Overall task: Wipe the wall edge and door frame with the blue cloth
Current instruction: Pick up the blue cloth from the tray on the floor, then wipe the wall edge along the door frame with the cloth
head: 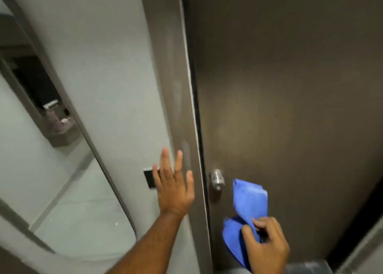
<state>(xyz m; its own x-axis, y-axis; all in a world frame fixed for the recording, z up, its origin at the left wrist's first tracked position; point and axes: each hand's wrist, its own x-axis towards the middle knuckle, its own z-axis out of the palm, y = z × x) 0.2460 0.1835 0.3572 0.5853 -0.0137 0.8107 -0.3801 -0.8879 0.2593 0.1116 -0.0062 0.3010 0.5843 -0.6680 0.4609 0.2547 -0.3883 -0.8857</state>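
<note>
I see my left hand (174, 190) raised flat with its fingers (165, 159) spread apart, holding nothing, in front of the pale wall (99, 70) and the brown door frame (172, 87); whether the palm is actually touching either surface I cannot tell. Its thumb side overlaps a small black switch plate (149, 178) set in the wall just beside the frame. My right hand (265, 246) is lower and to the right, fingers closed on the blue cloth (248, 201), which is bunched in the grip and sticks up in a loose fold in front of the dark brown door (290, 107). The cloth's top corner sits just beside the round silver door knob (217, 178), apart from it. A thin pale strip runs down the frame's edge where it meets the door. At far left a mirror (62, 170) hangs on the wall.
</note>
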